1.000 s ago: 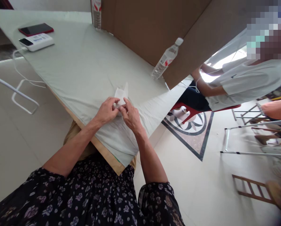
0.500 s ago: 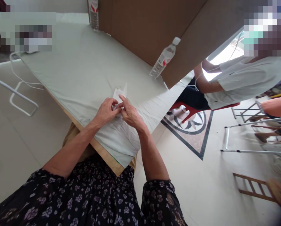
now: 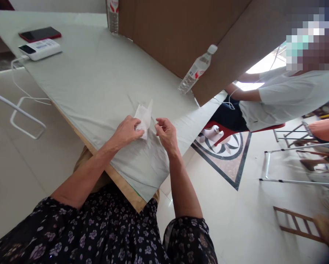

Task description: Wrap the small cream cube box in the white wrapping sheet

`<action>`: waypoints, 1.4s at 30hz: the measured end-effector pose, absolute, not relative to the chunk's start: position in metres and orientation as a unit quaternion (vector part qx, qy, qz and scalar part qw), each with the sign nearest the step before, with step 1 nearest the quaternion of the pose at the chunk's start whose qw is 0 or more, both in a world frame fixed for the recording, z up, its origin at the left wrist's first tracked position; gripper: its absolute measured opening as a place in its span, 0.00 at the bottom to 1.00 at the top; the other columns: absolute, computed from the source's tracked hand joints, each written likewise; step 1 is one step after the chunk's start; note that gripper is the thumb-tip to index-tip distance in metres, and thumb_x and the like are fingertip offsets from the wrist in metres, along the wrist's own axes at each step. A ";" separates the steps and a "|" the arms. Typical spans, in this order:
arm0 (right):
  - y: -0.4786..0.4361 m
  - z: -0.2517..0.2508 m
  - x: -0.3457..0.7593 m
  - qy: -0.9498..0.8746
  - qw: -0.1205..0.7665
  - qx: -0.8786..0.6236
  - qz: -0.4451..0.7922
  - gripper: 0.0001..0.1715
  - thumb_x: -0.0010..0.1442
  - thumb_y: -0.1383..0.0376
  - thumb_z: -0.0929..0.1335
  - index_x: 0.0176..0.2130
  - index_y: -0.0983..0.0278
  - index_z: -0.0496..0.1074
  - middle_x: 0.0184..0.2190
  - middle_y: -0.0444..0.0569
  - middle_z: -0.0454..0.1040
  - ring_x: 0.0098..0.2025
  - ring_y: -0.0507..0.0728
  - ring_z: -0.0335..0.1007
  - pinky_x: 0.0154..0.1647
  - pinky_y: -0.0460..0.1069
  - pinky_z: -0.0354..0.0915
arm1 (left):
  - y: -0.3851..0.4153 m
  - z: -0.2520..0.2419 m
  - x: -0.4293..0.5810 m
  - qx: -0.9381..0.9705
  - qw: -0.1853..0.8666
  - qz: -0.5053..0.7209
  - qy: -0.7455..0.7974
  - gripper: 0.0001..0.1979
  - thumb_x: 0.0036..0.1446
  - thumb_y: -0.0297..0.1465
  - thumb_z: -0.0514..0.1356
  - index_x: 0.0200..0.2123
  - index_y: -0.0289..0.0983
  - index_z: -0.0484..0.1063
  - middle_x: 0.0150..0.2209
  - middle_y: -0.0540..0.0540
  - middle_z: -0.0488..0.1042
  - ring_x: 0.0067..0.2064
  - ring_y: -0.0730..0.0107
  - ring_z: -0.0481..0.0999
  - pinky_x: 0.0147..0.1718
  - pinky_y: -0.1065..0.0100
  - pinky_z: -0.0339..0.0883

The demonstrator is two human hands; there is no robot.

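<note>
From my end, the head view puts the paper (image 3: 144, 115) near the close corner of the worktop (image 3: 98, 73), white and creased, one pointed flap standing up on its right. My left hand (image 3: 129, 128) has it: thumb and fingers closed in on its left side and lower part, covering some of it. My right hand (image 3: 166, 134) is just beside, off the paper, its fingers curled and the gap from thumb to forefinger narrow; I cannot tell whether anything thin sits between those tips. Both forearms reach in from below, out of dark floral sleeves.

The cloth on the worktop is wrinkled around the hands, and a tan edge shows under it at the corner. Beyond the paper, well apart from it, a bottle (image 3: 194, 71) with a white cap stands by the lower edge of the cardboard (image 3: 178, 33), leaning in my view; I cannot tell whether the two touch. A second bottle (image 3: 114, 20) stands at the cardboard's far left end, its top cut off by the frame.

At the far left I have a phone (image 3: 40, 34) lying flat, with a white device (image 3: 40, 50) just beside it and a cable (image 3: 13, 69) running from that over the edge. To my right, past the cardboard, a person (image 3: 291, 99) in a white top sits on a red chair (image 3: 266, 127), hands largely hidden from me.
</note>
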State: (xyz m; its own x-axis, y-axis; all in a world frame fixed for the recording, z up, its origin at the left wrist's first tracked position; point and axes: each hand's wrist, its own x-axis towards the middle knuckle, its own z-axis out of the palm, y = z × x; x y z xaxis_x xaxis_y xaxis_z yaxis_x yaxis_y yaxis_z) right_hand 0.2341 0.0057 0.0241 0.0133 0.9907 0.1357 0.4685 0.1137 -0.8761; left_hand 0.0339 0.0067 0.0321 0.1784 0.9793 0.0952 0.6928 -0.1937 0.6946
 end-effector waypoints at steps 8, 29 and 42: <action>0.019 0.017 0.211 -0.728 0.361 -0.519 0.266 0.20 0.64 0.68 0.63 0.47 0.59 0.81 0.43 0.49 0.80 0.42 0.55 0.74 0.50 0.52 0.70 | 0.011 0.042 0.033 0.763 0.253 0.235 0.547 0.07 0.52 0.33 0.61 0.25 0.40 0.67 0.28 0.49 0.65 0.38 0.60 0.72 0.38 0.61 0.69; 0.042 0.001 0.220 -0.755 0.405 -0.465 0.223 0.18 0.65 0.71 0.65 0.43 0.57 0.82 0.41 0.48 0.79 0.44 0.56 0.75 0.48 0.51 0.70 | 0.021 0.017 0.035 0.796 0.260 0.266 0.478 0.19 0.52 0.33 0.60 0.47 0.36 0.75 0.51 0.39 0.77 0.56 0.48 0.73 0.63 0.47 0.65; 0.066 -0.006 0.223 -0.767 0.331 -0.513 0.199 0.14 0.62 0.68 0.69 0.46 0.57 0.82 0.45 0.50 0.79 0.48 0.59 0.75 0.54 0.57 0.67 | 0.009 0.011 0.038 0.774 0.229 0.334 0.487 0.20 0.53 0.32 0.61 0.50 0.36 0.78 0.55 0.37 0.70 0.54 0.52 0.73 0.59 0.50 0.71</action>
State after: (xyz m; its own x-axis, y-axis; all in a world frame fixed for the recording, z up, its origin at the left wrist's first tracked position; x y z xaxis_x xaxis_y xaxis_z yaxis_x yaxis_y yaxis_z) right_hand 0.2233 0.0656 -0.0062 -0.2549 0.9178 0.3044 0.6540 0.3955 -0.6448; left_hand 0.0381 0.0093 0.0109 0.3036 0.9065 0.2934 0.6005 -0.4211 0.6798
